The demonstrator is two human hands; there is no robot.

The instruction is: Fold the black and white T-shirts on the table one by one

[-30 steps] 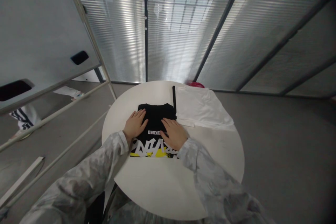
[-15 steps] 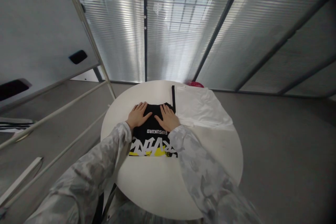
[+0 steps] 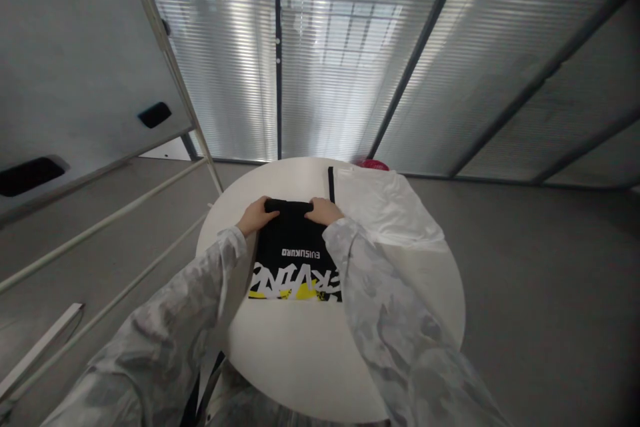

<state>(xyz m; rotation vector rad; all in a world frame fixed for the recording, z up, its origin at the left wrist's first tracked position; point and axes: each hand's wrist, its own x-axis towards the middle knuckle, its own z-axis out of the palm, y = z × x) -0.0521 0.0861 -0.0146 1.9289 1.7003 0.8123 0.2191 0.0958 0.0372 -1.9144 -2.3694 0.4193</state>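
A folded black T-shirt with white lettering and a yellow print lies on a round white table. Its printing reads upside down from my side. My left hand grips the far left corner of the shirt, thumb on top and fingers curled over the edge. At the far right corner, my right hand pinches the same edge in the same way. Just right of that hand lies a folded white garment with a black strip along its left side.
Something red shows at the table's far edge, behind the white garment. On the left stands a whiteboard on a pale metal frame. A ribbed translucent wall rises beyond the table.
Both hands lay flat with fingers spread on the black shirt. Now their fingers are curled around its far edge, gripping the corners. The camera view has shifted slightly.
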